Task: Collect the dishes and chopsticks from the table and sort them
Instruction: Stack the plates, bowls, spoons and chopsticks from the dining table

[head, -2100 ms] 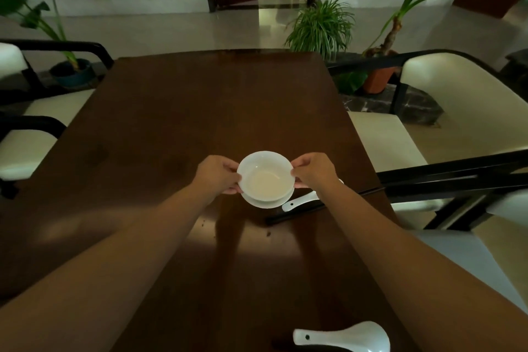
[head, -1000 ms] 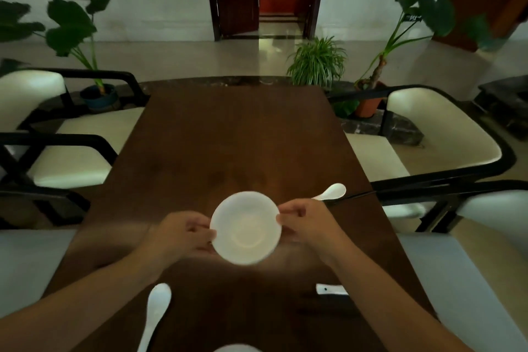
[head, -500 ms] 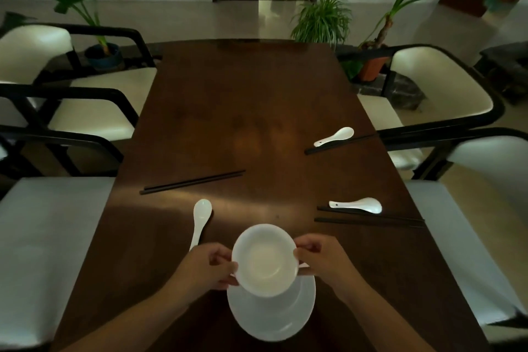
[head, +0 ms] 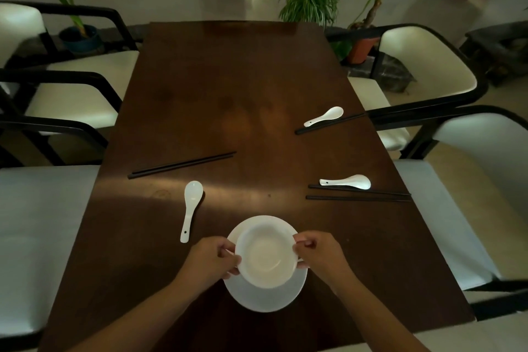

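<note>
The counter (head: pixel 257 80) is dark polished wood, its far end glossy. The bowl (head: pixel 265 256), plate (head: pixel 265 298) and spoons (head: pixel 191 208) look like smooth white glazed ceramic. The chopsticks (head: pixel 183 165) are black and matt. The chairs (head: pixel 423 66) have smooth cream upholstery on black frames.

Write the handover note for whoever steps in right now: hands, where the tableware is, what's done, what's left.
Left hand and right hand grip the bowl by its rim, over the plate at the near table edge.
Done: bowl brought to the plate.
Left: set the bowl down, then gather the left spoon, far right spoon, near right spoon, and chopsticks: left pair, far right pair, near right pair.
</note>
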`<state>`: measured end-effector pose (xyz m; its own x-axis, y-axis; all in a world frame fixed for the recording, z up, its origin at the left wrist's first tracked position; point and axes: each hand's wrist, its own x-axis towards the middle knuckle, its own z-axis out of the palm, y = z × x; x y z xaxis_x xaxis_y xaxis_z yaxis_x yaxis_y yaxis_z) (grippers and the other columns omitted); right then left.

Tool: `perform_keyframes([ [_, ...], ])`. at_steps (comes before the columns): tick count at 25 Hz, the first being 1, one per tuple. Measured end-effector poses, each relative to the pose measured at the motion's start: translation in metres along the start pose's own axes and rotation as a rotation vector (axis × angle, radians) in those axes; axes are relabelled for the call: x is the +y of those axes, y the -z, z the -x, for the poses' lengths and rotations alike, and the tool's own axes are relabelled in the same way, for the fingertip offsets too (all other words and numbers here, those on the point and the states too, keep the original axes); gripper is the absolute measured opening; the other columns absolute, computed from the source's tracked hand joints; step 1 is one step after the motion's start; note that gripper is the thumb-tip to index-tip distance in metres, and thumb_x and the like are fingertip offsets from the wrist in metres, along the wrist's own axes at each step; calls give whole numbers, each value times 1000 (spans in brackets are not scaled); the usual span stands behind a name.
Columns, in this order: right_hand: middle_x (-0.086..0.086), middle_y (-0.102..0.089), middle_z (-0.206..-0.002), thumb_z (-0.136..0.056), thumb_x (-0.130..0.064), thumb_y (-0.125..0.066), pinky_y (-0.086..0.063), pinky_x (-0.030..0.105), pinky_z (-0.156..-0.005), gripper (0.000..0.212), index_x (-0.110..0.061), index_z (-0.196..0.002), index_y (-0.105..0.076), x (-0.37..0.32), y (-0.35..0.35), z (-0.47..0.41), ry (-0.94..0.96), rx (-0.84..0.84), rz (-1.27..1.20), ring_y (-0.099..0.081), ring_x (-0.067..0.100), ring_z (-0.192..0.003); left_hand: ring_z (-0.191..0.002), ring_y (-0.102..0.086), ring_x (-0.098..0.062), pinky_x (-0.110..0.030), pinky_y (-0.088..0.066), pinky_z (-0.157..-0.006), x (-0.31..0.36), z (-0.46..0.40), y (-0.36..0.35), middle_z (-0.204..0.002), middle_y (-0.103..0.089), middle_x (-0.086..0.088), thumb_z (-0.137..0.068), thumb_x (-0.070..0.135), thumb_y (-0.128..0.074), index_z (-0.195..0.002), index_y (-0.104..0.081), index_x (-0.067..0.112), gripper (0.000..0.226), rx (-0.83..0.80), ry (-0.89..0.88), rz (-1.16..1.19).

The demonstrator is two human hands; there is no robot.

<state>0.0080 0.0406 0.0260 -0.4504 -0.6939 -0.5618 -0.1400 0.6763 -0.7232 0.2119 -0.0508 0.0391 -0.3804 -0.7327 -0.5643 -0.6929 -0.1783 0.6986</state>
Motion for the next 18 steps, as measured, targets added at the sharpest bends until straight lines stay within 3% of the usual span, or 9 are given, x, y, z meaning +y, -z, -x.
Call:
perform_keyframes([
  [3,9,-67,-105,-86,-7,-60,-58,28,-73,25,-9,-110,-67,0,0,-1,18,19,54,-68,22,-82,-67,-71,-9,-17,-55,-59,4,-2,1,-79,-73,-1,-80,18,-70,-92,-65,16,13,-18,-18,-95],
  [7,-1,-63,-78,-84,-8,-62,-58,37,-81,23,-8,-106,-68,3,0,-1,66,38,110,-66,16,-67,-64,-71,-12,-21,-56,-62,6,-3,3,-73,-73,-4,-80,18,-70,-95,-64,16,17,-13,-24,-142],
  [11,2,-65,-93,-84,-11,-64,-59,35,-79,22,-15,-106,-66,2,0,-4,79,13,132,-66,17,-76,-62,-71,-15,-21,-57,-56,5,-4,1,-78,-72,-8,-79,17,-71,-92,-54,17,21,-11,73,-68],
  [15,4,-68,-99,-84,-13,-64,-59,29,-74,21,-16,-104,-65,1,1,-7,53,-36,148,-67,15,-74,-68,-72,-16,-23,-59,-61,0,-6,2,-79,-72,-7,-80,18,-70,-89,-60,10,15,-61,103,-33],
  [18,2,-68,-98,-84,-17,-65,-58,29,-76,18,-18,-102,-66,-7,5,-8,42,-59,209,-67,15,-78,-65,-71,-11,-20,-56,-56,0,-8,4,-79,-72,-3,-82,24,-68,-87,-62,11,14,-91,120,-7],
])
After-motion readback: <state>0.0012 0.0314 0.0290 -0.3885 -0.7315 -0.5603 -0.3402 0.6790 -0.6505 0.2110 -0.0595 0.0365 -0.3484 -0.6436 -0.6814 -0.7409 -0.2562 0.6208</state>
